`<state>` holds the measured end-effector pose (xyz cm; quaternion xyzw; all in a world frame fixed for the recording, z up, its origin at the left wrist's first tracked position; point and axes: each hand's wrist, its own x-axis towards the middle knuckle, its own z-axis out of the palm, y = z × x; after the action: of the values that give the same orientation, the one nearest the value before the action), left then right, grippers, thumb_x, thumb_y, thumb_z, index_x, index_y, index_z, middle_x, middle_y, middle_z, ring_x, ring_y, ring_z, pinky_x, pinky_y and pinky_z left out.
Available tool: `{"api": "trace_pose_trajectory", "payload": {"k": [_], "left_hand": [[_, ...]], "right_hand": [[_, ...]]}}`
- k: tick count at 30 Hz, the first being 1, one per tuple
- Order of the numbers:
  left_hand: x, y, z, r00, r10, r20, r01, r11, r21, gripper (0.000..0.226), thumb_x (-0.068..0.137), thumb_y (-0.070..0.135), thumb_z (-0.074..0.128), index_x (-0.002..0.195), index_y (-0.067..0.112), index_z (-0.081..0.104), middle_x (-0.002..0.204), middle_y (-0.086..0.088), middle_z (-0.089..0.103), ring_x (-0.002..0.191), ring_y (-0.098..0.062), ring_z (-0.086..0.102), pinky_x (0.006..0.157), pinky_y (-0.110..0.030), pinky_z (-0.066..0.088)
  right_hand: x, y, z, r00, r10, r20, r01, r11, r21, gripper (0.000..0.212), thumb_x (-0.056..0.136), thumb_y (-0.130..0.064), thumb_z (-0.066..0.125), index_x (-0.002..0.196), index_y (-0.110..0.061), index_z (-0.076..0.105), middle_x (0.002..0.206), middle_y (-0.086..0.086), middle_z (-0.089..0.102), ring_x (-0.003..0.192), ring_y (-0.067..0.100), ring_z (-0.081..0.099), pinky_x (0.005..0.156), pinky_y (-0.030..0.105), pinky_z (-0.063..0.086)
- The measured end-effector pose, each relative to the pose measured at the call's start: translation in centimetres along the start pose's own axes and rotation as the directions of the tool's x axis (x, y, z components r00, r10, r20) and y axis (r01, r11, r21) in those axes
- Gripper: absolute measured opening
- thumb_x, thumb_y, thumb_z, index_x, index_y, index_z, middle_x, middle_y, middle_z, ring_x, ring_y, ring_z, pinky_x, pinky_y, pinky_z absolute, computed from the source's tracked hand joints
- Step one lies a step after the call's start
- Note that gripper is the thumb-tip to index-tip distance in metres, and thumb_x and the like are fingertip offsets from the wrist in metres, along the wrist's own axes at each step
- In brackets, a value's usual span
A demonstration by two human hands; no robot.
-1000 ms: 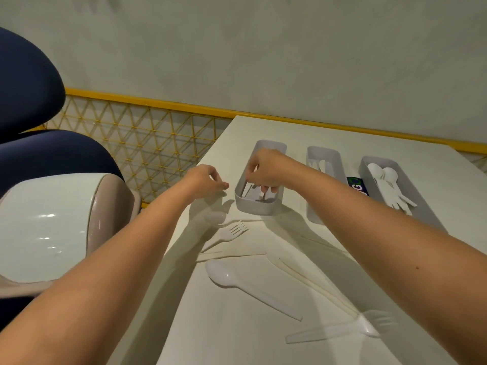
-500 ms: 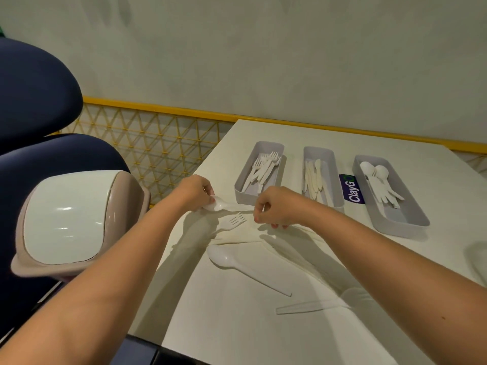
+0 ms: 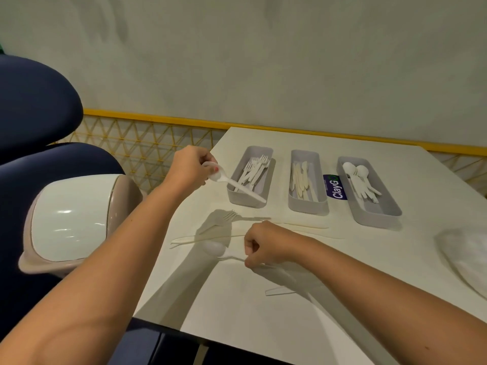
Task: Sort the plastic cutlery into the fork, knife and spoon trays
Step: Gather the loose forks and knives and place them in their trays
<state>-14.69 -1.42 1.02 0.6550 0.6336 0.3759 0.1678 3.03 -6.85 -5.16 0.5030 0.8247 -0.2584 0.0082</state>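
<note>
Three grey trays stand in a row on the white table: the fork tray [image 3: 238,198] on the left, the knife tray [image 3: 308,206] in the middle, the spoon tray [image 3: 379,217] on the right. My left hand [image 3: 189,169] holds a white spoon [image 3: 232,181] by its bowl in the air, left of the fork tray. My right hand [image 3: 266,245] pinches the handle of a second spoon [image 3: 214,248] that lies on the table. A loose fork [image 3: 226,217] and thin knives [image 3: 205,238] lie between my hands. Another handle [image 3: 279,291] shows under my right forearm.
A white swing-lid bin [image 3: 73,219] stands left of the table, beside a dark blue chair [image 3: 34,111]. A clear plastic bag [image 3: 463,256] lies at the table's right edge. A purple label [image 3: 338,187] sits between the knife and spoon trays. The wall runs behind.
My left hand has lifted a spoon off the table toward the fork tray. My right hand has moved from beside that spoon down to the handle of the nearer spoon.
</note>
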Motion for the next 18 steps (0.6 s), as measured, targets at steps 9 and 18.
{"api": "trace_pose_trajectory", "payload": {"k": [9, 18], "left_hand": [[-0.7, 0.2, -0.1, 0.999, -0.012, 0.033, 0.013, 1.0, -0.028, 0.016, 0.092, 0.011, 0.057, 0.096, 0.006, 0.072, 0.062, -0.001, 0.055, 0.051, -0.011, 0.047, 0.037, -0.009, 0.035], [-0.9, 2.6, 1.9, 0.976, -0.017, 0.217, 0.071, 0.967, -0.244, 0.022, 0.092, 0.0, 0.048, 0.091, 0.005, 0.069, 0.059, -0.009, 0.054, 0.04, -0.006, 0.047, 0.048, -0.014, 0.04]], "right_hand": [[-2.8, 0.1, -4.5, 0.95, -0.123, -0.288, 0.172, 0.974, 0.149, 0.006, 0.084, -0.016, 0.066, 0.087, -0.01, 0.065, 0.072, -0.009, 0.055, 0.065, 0.002, 0.05, 0.058, 0.007, 0.04], [-2.4, 1.7, -5.7, 0.826, 0.038, -0.562, 0.1, 0.972, 0.212, 0.014, 0.088, -0.017, 0.062, 0.092, -0.004, 0.062, 0.087, 0.007, 0.062, 0.081, 0.023, 0.058, 0.071, 0.035, 0.047]]}}
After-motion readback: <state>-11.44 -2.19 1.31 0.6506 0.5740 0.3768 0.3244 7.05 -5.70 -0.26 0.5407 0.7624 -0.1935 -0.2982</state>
